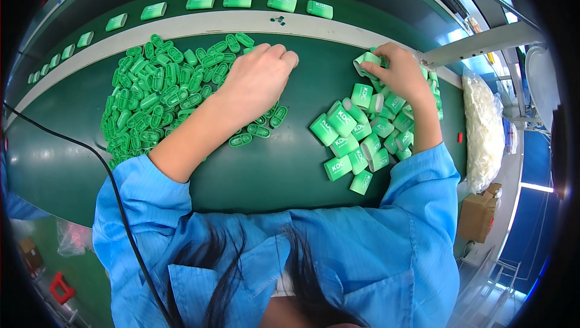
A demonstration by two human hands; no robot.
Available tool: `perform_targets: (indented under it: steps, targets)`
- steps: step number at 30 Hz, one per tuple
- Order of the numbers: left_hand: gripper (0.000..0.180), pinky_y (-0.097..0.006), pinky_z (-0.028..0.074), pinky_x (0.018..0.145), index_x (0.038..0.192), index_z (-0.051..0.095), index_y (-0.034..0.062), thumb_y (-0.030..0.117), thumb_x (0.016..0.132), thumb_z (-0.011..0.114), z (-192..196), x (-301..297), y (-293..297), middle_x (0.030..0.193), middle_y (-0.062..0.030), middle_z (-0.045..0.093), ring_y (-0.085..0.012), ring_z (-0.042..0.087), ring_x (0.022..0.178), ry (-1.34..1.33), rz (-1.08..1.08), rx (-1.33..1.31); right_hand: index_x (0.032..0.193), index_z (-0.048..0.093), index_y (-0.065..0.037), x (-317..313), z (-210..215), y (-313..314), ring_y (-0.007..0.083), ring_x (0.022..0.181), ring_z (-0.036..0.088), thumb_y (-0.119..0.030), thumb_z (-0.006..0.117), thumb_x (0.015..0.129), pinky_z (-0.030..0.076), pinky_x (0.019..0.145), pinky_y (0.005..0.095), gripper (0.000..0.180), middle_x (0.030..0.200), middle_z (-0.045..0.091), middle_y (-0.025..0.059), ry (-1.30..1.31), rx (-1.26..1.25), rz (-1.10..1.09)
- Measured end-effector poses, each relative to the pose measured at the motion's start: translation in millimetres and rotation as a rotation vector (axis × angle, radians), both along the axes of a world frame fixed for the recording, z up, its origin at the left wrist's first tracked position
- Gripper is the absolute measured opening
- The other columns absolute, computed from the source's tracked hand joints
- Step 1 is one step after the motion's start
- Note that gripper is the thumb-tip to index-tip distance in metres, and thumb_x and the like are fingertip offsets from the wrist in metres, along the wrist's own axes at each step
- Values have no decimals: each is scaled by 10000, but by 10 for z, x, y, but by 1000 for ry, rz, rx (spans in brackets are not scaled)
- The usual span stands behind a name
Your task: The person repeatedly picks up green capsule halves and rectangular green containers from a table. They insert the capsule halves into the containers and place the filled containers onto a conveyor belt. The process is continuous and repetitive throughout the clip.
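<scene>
Head view: the left hand [257, 77] is resting knuckles-up, fingers curled, on the near right edge of the pile of small green clips [160, 95] at the left; whether it is pinching one cannot be told. The right hand [396, 71] is pinching a green plastic case [367, 61] at the far end of the heap of cases [362, 131] on the right. The case is looking light, stiff and smooth, so gripping across its flat sides seems best. Finished cases [237, 0] are lying along the far belt [362, 22].
</scene>
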State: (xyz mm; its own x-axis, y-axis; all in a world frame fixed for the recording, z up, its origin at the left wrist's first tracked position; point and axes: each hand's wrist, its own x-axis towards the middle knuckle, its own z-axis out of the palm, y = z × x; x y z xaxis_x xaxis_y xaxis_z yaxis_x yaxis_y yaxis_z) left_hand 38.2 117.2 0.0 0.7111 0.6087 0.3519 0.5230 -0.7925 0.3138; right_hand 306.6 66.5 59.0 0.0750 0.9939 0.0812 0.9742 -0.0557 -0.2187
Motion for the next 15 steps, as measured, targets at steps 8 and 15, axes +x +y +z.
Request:
perform_targets:
  steps: [8,15]
  targets:
    - [310,-274,507,622,1167,544,38,99,867,599,196,31,70,874,-74,623,-142,631,711,-408,8,-752,734,487,-38,-365,-73,-50,66,540,459,-179,713,799,371,489,233,275,626,540,-8,558,0,25]
    - [442,-230,510,745,1288,482,23,88,870,611,158,11,146,1009,-105,638,-138,633,866,-787,-70,-1185,1045,576,27,-769,-233,96,105,655,620,-124,690,811,503,590,214,301,891,647,82,1157,6,-2]
